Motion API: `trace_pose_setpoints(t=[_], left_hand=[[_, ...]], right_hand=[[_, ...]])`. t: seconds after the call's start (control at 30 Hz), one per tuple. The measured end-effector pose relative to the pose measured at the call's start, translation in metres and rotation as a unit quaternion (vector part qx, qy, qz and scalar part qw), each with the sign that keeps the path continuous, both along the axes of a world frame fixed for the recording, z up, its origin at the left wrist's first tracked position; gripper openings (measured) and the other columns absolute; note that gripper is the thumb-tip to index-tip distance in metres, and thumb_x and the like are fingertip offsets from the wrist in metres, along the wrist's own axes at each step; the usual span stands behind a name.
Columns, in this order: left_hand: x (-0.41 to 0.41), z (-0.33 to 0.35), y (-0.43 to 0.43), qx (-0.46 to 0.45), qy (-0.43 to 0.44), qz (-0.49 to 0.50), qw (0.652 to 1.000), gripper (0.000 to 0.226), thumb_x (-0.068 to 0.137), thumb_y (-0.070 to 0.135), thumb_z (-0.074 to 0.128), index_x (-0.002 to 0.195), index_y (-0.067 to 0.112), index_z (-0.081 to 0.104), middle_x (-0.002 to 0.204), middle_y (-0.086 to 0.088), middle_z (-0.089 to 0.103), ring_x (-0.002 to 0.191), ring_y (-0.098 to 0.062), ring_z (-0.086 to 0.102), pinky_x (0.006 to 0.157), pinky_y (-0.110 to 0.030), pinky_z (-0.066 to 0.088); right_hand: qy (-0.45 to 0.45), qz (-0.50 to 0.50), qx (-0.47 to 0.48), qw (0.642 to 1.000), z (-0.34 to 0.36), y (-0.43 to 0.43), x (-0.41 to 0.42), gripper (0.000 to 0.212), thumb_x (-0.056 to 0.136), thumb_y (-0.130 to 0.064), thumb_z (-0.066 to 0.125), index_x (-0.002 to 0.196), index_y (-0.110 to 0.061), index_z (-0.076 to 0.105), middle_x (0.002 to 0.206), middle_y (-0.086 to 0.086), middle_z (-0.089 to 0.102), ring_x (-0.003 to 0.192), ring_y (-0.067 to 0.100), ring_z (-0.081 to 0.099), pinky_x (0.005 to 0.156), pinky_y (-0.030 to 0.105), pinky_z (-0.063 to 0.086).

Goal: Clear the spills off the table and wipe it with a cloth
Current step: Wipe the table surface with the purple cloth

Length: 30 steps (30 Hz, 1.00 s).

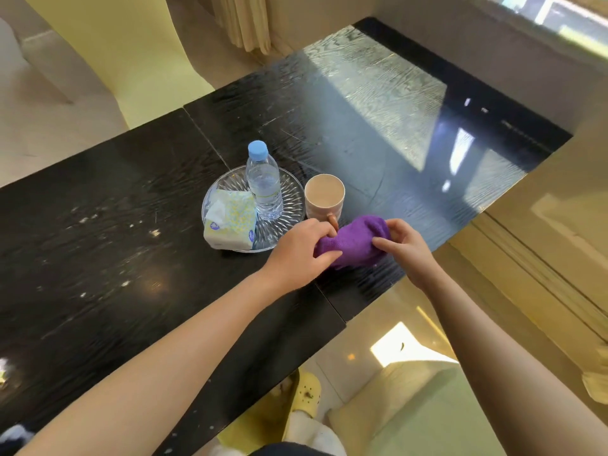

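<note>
A purple cloth (357,243), bunched into a roll, rests on the black table (131,199) near its front edge. My left hand (301,255) grips the cloth's left end and my right hand (406,246) grips its right end. Pale crumbs and specks (108,255) are scattered over the table's left half. A mug of milky tea (324,196) stands just behind the cloth, its handle touching my left fingers.
A glass plate (289,195) left of the mug carries a water bottle (263,182) and a pack of tissues (230,223). Yellow chairs stand behind the table and at the lower right. A window lies at the far right.
</note>
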<state>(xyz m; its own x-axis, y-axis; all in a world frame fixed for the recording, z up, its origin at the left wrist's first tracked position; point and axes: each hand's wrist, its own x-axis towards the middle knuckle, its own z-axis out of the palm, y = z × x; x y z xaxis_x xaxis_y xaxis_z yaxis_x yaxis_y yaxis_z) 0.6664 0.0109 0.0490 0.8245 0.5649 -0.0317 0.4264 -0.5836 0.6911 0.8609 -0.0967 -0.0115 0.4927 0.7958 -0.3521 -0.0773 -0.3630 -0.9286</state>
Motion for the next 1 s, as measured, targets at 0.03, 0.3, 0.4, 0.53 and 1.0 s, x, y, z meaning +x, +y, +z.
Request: trace_pose_setpoints(t=[0.03, 0.3, 0.4, 0.53, 1.0], left_hand=[[-0.002, 0.008, -0.002, 0.0, -0.007, -0.017, 1.0, 0.017, 0.084, 0.023, 0.065, 0.097, 0.013, 0.061, 0.094, 0.003, 0.056, 0.088, -0.01, 0.048, 0.078, -0.022, 0.036], [-0.05, 0.062, -0.005, -0.03, 0.02, -0.114, 0.993, 0.011, 0.09, 0.015, 0.055, 0.1, 0.015, 0.055, 0.089, 0.003, 0.061, 0.084, -0.019, 0.058, 0.074, -0.03, 0.045], [-0.084, 0.077, -0.005, -0.02, 0.032, -0.132, 0.991, 0.012, 0.09, 0.015, 0.055, 0.102, 0.018, 0.057, 0.092, 0.001, 0.064, 0.086, -0.018, 0.058, 0.078, -0.031, 0.046], [-0.143, 0.089, -0.003, -0.018, 0.02, -0.119, 0.993, 0.013, 0.09, 0.013, 0.054, 0.101, 0.018, 0.058, 0.097, 0.002, 0.065, 0.089, -0.009, 0.058, 0.079, -0.019, 0.044], [-0.4, 0.059, -0.033, -0.016, -0.008, 0.123, 0.992, 0.014, 0.085, 0.022, 0.065, 0.095, 0.031, 0.062, 0.085, 0.019, 0.062, 0.08, 0.002, 0.058, 0.066, -0.013, 0.041]], right_hand=[[-0.024, 0.014, -0.004, 1.0, 0.005, 0.0, -0.004, 0.033, 0.084, -0.007, 0.068, 0.11, -0.021, 0.055, 0.112, 0.003, 0.062, 0.1, 0.016, 0.061, 0.076, 0.019, 0.055], [-0.109, 0.295, -0.045, 0.948, 0.055, 0.0, -0.059, 0.056, 0.087, -0.019, 0.065, 0.134, -0.042, 0.044, 0.133, -0.007, 0.049, 0.096, 0.012, 0.06, 0.081, 0.024, 0.055], [-0.101, 0.334, -0.052, 0.936, 0.064, -0.004, -0.093, 0.044, 0.089, -0.02, 0.064, 0.128, -0.037, 0.054, 0.121, -0.003, 0.062, 0.105, 0.018, 0.061, 0.093, 0.032, 0.052], [-0.11, 0.294, -0.007, 0.949, 0.072, -0.006, -0.149, 0.028, 0.086, -0.011, 0.066, 0.113, -0.017, 0.065, 0.104, 0.003, 0.067, 0.095, 0.019, 0.063, 0.09, 0.032, 0.052], [-0.159, 0.195, 0.052, 0.967, 0.063, -0.022, -0.354, 0.016, 0.085, -0.014, 0.066, 0.082, -0.03, 0.066, 0.077, -0.01, 0.065, 0.073, 0.006, 0.058, 0.069, 0.022, 0.047]])
